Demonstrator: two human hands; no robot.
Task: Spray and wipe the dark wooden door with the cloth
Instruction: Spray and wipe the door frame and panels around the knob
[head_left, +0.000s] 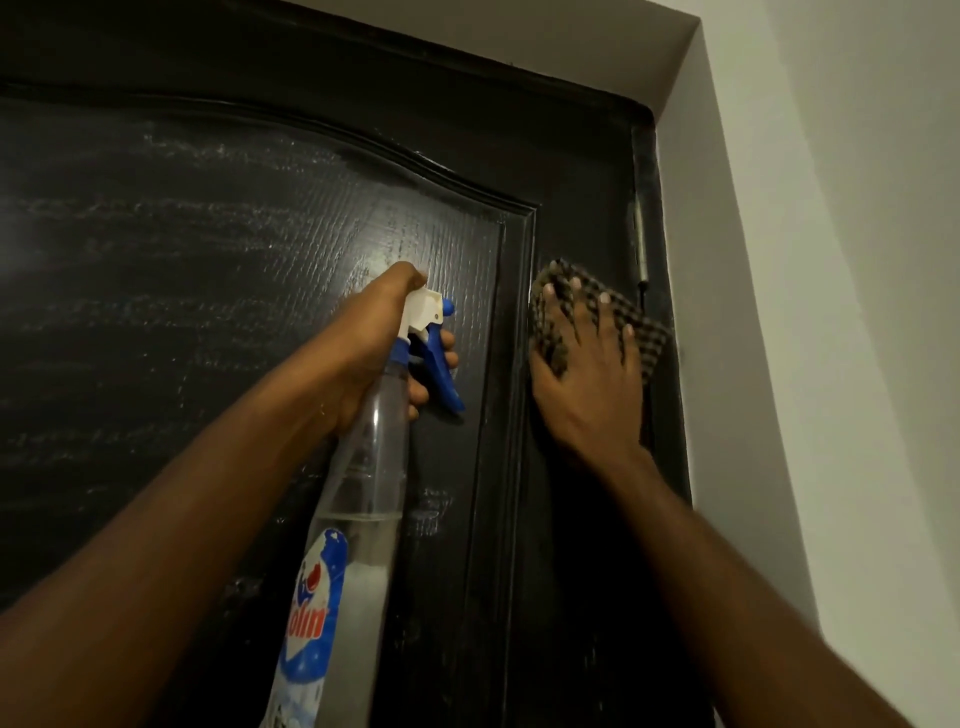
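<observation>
Head view shows our left hand curled round the neck of the spray bottle, fingers wrapped behind the blue trigger, nozzle toward the raised panel of the dark wooden door, where pale streaks lie. Our right hand presses the checked cloth flat against the door's right edge, fingers spread wide, just beside the hinge and white wall.

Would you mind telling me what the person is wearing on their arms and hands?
Nothing visible: the left hand and right hand are ungloved, with no ring showing. The left forearm and right forearm are bare to the frame's edge, with no sleeve, watch or bracelet. The right hand's nails are short.
</observation>
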